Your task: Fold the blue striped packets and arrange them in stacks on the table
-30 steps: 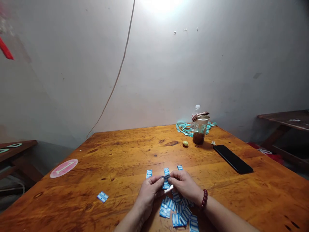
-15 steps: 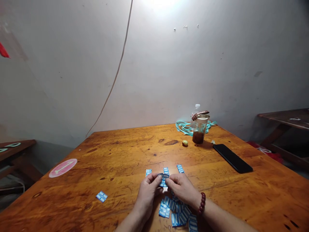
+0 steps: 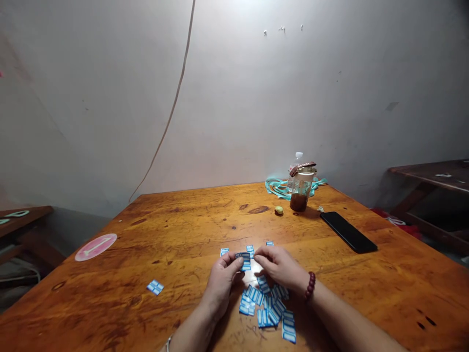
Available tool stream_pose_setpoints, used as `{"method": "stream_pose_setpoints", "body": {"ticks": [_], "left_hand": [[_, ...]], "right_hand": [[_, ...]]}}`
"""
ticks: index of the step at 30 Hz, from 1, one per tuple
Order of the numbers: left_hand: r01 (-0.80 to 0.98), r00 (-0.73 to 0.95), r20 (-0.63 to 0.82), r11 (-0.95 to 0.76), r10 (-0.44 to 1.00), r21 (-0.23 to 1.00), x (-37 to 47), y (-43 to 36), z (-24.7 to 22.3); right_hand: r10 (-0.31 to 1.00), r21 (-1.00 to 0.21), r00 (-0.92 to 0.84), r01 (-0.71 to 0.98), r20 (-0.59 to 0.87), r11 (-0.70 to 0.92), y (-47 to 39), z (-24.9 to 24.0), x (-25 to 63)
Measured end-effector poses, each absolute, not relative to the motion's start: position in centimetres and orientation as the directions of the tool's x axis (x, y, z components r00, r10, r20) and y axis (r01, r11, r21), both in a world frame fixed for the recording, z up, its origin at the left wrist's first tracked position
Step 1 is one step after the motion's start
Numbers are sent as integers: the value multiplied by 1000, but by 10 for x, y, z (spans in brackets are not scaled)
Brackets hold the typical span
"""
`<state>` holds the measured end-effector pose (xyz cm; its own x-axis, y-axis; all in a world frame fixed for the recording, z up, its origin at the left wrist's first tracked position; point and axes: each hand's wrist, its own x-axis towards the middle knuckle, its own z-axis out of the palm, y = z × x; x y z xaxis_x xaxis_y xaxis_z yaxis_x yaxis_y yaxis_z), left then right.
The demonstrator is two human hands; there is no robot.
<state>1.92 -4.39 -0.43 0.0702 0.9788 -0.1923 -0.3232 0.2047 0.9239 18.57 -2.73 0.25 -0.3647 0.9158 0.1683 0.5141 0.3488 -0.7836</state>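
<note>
My left hand (image 3: 223, 276) pinches a small blue-and-white label sheet (image 3: 245, 266) between thumb and fingers, above the table. To its right, my right hand (image 3: 280, 264) stands a little apart from that sheet, thumb and forefinger pressed together. Whether anything is between those fingertips I cannot make out. Below both hands lies a loose, overlapping pile of similar label sheets (image 3: 273, 308). Beyond the hands are three more pieces: a left one (image 3: 224, 252), a middle one (image 3: 250, 249) and a right one (image 3: 270, 243), each partly hidden or small. Another label sheet (image 3: 155, 287) lies alone at the left.
The wooden table (image 3: 176, 230) carries a black phone (image 3: 348, 232) on the right. Behind it stand a cup with dark liquid (image 3: 301, 193) and a clear bottle (image 3: 297, 164), beside turquoise straps (image 3: 276, 188). A small yellowish object (image 3: 279, 210) lies nearby. A pink round sticker (image 3: 95, 247) is at left.
My right hand has come off the label sheet and shifted slightly right; my left hand keeps holding it. The view has tilted a little, and more of the pile shows.
</note>
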Motion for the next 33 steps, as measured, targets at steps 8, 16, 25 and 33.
{"method": "stream_pose_setpoints", "body": {"ticks": [8,16,25,33], "left_hand": [[-289,-41,-146,128,988,949,14,-39,0],[-340,18,-111,110,994,934,14,-38,-6],[-305,3,-139,134,990,943,13,-40,-3],[-233,88,-200,215,976,948,20,-44,-2]], "right_hand": [[836,-531,-548,714,-19,456,-29,14,204],[706,-522,-706,581,60,625,-43,8,178],[850,-877,-525,390,40,282,-30,-5,174],[916,-932,-394,298,77,207,-27,-4,173]]}}
